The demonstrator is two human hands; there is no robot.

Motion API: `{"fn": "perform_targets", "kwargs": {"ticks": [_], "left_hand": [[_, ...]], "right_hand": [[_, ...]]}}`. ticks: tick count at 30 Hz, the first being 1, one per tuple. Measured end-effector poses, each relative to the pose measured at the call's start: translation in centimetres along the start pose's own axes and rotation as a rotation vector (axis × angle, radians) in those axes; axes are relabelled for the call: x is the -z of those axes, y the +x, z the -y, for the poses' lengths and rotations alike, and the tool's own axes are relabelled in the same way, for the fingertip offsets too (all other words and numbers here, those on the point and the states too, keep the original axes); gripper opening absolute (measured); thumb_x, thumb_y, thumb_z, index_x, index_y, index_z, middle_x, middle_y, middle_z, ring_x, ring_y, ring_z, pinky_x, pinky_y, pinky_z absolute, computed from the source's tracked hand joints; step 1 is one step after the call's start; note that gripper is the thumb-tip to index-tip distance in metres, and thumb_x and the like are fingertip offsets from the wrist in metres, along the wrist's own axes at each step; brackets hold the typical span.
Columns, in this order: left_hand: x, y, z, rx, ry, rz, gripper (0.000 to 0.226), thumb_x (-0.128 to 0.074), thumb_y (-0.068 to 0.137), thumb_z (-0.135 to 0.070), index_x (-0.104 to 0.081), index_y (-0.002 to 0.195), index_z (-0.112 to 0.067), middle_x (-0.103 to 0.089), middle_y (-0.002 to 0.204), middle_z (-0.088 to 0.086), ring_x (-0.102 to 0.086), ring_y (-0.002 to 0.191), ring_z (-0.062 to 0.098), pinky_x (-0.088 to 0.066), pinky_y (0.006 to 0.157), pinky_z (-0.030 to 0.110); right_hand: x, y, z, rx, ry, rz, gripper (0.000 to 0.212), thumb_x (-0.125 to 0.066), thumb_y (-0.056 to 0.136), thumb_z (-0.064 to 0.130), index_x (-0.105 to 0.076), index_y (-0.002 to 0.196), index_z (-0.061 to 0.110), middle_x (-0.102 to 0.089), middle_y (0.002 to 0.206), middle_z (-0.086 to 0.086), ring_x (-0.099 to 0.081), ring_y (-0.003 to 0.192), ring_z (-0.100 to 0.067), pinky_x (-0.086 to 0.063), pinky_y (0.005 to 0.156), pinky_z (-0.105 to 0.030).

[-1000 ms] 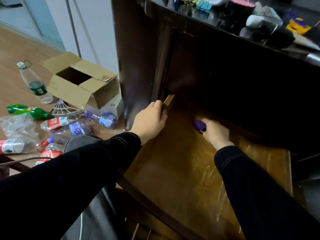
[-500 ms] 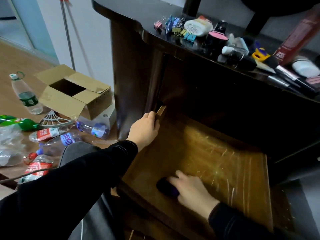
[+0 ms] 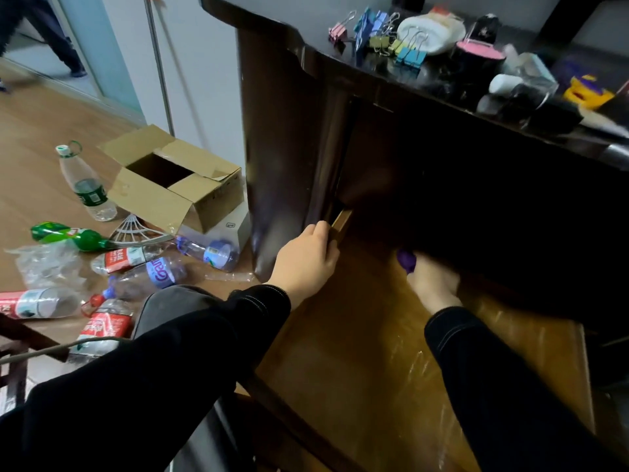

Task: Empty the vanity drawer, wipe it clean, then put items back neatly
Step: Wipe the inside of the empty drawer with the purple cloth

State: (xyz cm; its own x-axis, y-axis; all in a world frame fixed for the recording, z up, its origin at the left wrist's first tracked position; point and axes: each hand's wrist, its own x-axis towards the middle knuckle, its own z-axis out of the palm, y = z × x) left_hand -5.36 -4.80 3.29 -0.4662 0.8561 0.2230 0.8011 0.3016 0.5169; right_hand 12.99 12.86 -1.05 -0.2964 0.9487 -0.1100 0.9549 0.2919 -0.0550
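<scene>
My right hand (image 3: 434, 284), grasping a purple cloth (image 3: 406, 262), sits at the far end of the pulled-out drawer (image 3: 354, 356), just under the vanity (image 3: 289, 131) front. My left hand (image 3: 306, 264) clasps the drawer's left wall, close beside. The bare floor runs lengthwise from the cloth toward me; I judge the right hand better placed.

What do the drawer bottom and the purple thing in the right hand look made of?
The drawer bottom: seemingly wood or veneer, brown, semi-glossy; pale streaks catch the light. The purple thing, held by the right hand: probably a soft cloth or sponge, matte and bunched; blur leaves it open.
</scene>
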Motion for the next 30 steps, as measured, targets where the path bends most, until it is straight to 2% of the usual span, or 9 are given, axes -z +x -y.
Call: {"fn": "perform_targets", "kwargs": {"ticks": [4, 7, 13, 16, 20, 22, 24, 26, 30], "left_hand": [[0.4, -0.1, -0.1, 0.0, -0.01, 0.019, 0.021, -0.042, 0.103, -0.035, -0.048, 0.11, -0.016, -0.056, 0.1, 0.001, -0.062, 0.087, 0.029, -0.048, 0.071, 0.038], [0.9, -0.5, -0.3, 0.003, -0.024, 0.034, 0.026, -0.042, 0.104, -0.036, -0.05, 0.119, -0.016, -0.059, 0.109, 0.005, -0.063, 0.093, 0.029, -0.053, 0.08, 0.043], [1.1, -0.7, -0.6, 0.006, -0.026, 0.046, 0.029, -0.041, 0.105, -0.034, -0.051, 0.123, -0.013, -0.06, 0.114, 0.007, -0.063, 0.098, 0.031, -0.052, 0.081, 0.042], [0.8, -0.5, -0.5, -0.002, -0.022, 0.038, 0.03, -0.04, 0.105, -0.034, -0.051, 0.124, -0.013, -0.06, 0.113, 0.007, -0.063, 0.097, 0.03, -0.053, 0.081, 0.042], [0.2, -0.2, 0.1, -0.013, -0.004, 0.015, 0.029, -0.041, 0.105, -0.034, -0.051, 0.123, -0.014, -0.06, 0.111, 0.005, -0.064, 0.093, 0.029, -0.053, 0.079, 0.044], [0.1, -0.1, 0.1, -0.018, 0.003, 0.005, 0.028, -0.041, 0.104, -0.034, -0.051, 0.122, -0.014, -0.061, 0.11, 0.005, -0.064, 0.092, 0.03, -0.053, 0.077, 0.043], [0.1, -0.1, 0.0, -0.012, 0.005, 0.005, 0.027, -0.042, 0.104, -0.034, -0.05, 0.119, -0.014, -0.061, 0.109, 0.006, -0.064, 0.091, 0.031, -0.052, 0.075, 0.041], [0.1, 0.0, 0.0, -0.011, 0.012, -0.003, 0.024, -0.042, 0.103, -0.034, -0.049, 0.113, -0.014, -0.061, 0.107, 0.006, -0.063, 0.09, 0.032, -0.048, 0.072, 0.038], [0.3, -0.1, -0.1, -0.003, -0.003, 0.012, 0.022, -0.042, 0.103, -0.035, -0.048, 0.109, -0.014, -0.06, 0.103, 0.005, -0.063, 0.087, 0.03, -0.05, 0.073, 0.042]], "right_hand": [[0.4, -3.4, -0.5, 0.133, -0.104, 0.01, 0.048, -0.064, 0.095, 0.021, -0.051, 0.14, 0.029, -0.062, 0.122, -0.006, -0.067, 0.102, -0.028, -0.053, 0.075, -0.034], [-0.5, -8.8, -0.5, 0.267, -0.125, 0.109, 0.053, -0.06, 0.095, 0.015, -0.045, 0.144, 0.03, -0.049, 0.143, -0.007, -0.066, 0.106, -0.03, -0.057, 0.087, -0.04], [-2.8, -16.0, -2.1, 0.536, -0.127, 0.179, 0.062, -0.063, 0.091, 0.014, -0.04, 0.146, 0.031, -0.05, 0.128, 0.001, -0.067, 0.087, -0.022, -0.059, 0.077, -0.036], [-2.4, -12.6, -2.3, 0.463, -0.106, 0.142, 0.055, -0.063, 0.092, 0.017, -0.043, 0.14, 0.034, -0.054, 0.126, 0.003, -0.067, 0.094, -0.021, -0.057, 0.082, -0.038], [-1.0, -4.8, -1.6, 0.207, -0.076, 0.008, 0.054, -0.065, 0.095, 0.023, -0.045, 0.145, 0.029, -0.058, 0.131, -0.006, -0.066, 0.107, -0.029, -0.054, 0.085, -0.041], [-0.6, -1.5, -1.3, 0.098, -0.019, -0.017, 0.042, -0.062, 0.097, 0.027, -0.052, 0.138, 0.024, -0.065, 0.116, -0.008, -0.065, 0.105, -0.03, -0.052, 0.083, -0.039], [-0.5, 0.3, -1.0, -0.001, 0.008, 0.018, 0.025, -0.053, 0.101, 0.032, -0.061, 0.12, 0.018, -0.063, 0.093, -0.007, -0.064, 0.089, -0.029, -0.047, 0.074, -0.033], [-0.7, 0.8, -0.8, -0.02, -0.002, 0.018, 0.021, -0.052, 0.101, 0.032, -0.062, 0.113, 0.017, -0.06, 0.085, -0.004, -0.062, 0.083, -0.028, -0.045, 0.071, -0.031], [-0.8, -1.7, -1.2, 0.083, -0.011, -0.02, 0.049, -0.064, 0.096, 0.025, -0.047, 0.142, 0.025, -0.062, 0.119, -0.009, -0.066, 0.105, -0.031, -0.051, 0.078, -0.038]]}}
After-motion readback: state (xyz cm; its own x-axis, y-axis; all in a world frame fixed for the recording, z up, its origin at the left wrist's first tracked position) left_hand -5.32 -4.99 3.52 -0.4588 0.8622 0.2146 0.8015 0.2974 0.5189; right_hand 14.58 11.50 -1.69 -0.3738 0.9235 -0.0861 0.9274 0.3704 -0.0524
